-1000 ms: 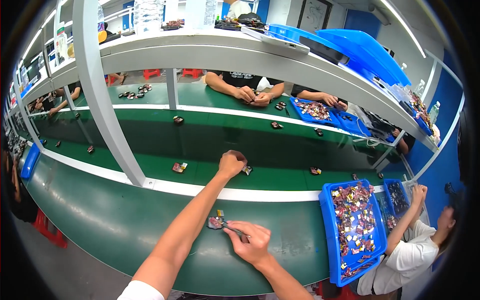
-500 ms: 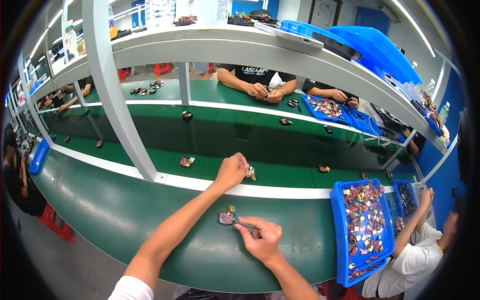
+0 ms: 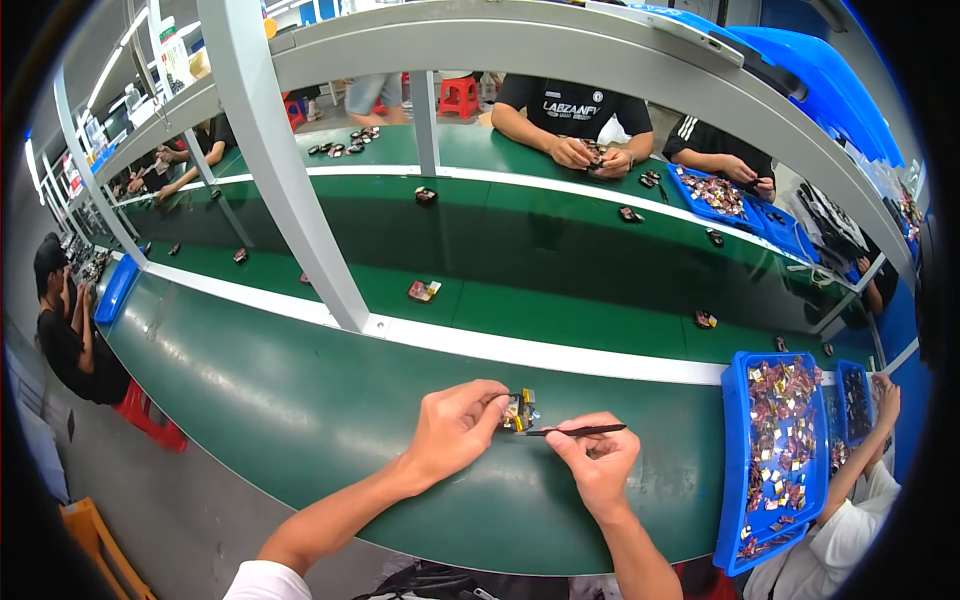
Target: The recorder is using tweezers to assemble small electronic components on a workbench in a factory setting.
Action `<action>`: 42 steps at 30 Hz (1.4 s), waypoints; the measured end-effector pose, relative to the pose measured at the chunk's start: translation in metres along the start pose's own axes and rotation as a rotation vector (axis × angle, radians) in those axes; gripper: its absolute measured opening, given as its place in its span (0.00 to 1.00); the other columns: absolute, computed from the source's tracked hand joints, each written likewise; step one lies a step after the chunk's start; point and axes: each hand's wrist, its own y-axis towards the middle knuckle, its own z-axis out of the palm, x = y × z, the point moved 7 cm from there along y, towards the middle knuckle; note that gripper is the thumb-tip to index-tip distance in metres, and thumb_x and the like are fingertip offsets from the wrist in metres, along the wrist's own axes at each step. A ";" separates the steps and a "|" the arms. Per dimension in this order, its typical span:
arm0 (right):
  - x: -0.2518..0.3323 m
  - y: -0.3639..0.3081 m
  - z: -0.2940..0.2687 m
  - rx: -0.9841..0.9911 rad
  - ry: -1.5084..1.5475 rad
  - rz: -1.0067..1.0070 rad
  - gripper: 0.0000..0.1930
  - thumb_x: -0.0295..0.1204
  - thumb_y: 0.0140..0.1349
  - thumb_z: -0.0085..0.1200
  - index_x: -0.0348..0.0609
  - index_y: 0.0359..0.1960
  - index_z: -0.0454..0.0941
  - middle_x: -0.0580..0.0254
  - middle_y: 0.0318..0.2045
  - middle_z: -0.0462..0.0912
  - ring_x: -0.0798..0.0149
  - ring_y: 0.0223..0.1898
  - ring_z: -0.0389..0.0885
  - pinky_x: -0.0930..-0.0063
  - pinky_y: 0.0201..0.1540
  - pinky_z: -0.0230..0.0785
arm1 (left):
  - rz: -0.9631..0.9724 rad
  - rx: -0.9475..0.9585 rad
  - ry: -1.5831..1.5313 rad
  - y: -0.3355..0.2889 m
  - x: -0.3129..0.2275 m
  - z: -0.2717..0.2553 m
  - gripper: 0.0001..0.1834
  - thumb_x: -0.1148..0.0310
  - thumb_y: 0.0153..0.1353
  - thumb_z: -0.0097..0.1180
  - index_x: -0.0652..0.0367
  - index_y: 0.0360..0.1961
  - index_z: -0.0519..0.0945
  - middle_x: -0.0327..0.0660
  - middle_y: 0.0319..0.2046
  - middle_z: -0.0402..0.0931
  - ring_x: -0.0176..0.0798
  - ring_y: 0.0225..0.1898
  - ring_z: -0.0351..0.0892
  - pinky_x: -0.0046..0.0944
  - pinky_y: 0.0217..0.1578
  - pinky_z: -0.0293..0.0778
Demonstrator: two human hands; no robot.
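Note:
Over the green tabletop in front of me, my left hand (image 3: 458, 428) pinches the left edge of a small dark electronic part (image 3: 517, 411) with yellow and pale pieces on it. Thumb and fingertips hide some of this part, so I cannot tell whether it touches the table or is a single piece. My right hand (image 3: 600, 465) is closed around a slim black tool (image 3: 590, 431), perhaps tweezers, held nearly level. The tool's tip points left and meets the near edge of the part.
A blue tray (image 3: 736, 450) of small reddish parts stands right, beside a person in white. A white rail (image 3: 540, 358) divides my table from a green belt carrying scattered parts (image 3: 424, 291). A grey post (image 3: 285, 180) rises left of centre. Other people work across the belt.
My left hand has drawn back from the belt to the part on my table. The piece by its fingers there no longer shows on the belt. My view has shifted left.

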 end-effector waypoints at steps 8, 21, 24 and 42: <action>0.008 -0.005 0.005 -0.027 -0.295 -0.237 0.08 0.20 0.52 0.73 0.37 0.32 0.86 0.68 0.23 0.86 0.85 0.13 0.63 0.86 0.16 0.50 | 0.079 0.025 0.066 -0.008 -0.001 0.010 0.06 0.79 0.63 0.62 0.69 0.41 0.83 0.45 0.30 0.84 0.29 0.20 0.80 0.29 0.19 0.73; 0.020 -0.006 0.017 0.034 -0.441 -0.329 0.08 0.21 0.51 0.74 0.41 0.32 0.87 0.72 0.16 0.80 0.84 0.11 0.60 0.83 0.15 0.48 | 0.168 0.058 0.150 -0.010 -0.008 0.010 0.07 0.81 0.63 0.61 0.69 0.42 0.84 0.46 0.30 0.85 0.32 0.20 0.83 0.29 0.18 0.76; 0.008 -0.004 0.011 0.026 -0.332 -0.170 0.08 0.20 0.52 0.73 0.39 0.33 0.86 0.75 0.16 0.77 0.85 0.13 0.61 0.84 0.17 0.48 | 0.197 0.065 0.153 -0.010 -0.011 0.010 0.07 0.82 0.63 0.61 0.69 0.42 0.84 0.45 0.30 0.84 0.32 0.20 0.83 0.30 0.18 0.76; -0.010 0.001 0.010 0.053 0.137 0.337 0.08 0.14 0.59 0.66 0.28 0.38 0.81 0.56 0.32 0.86 0.73 0.33 0.84 0.84 0.34 0.75 | 0.154 0.090 0.087 -0.012 -0.008 0.013 0.08 0.80 0.65 0.61 0.70 0.45 0.84 0.44 0.30 0.83 0.31 0.21 0.83 0.30 0.21 0.80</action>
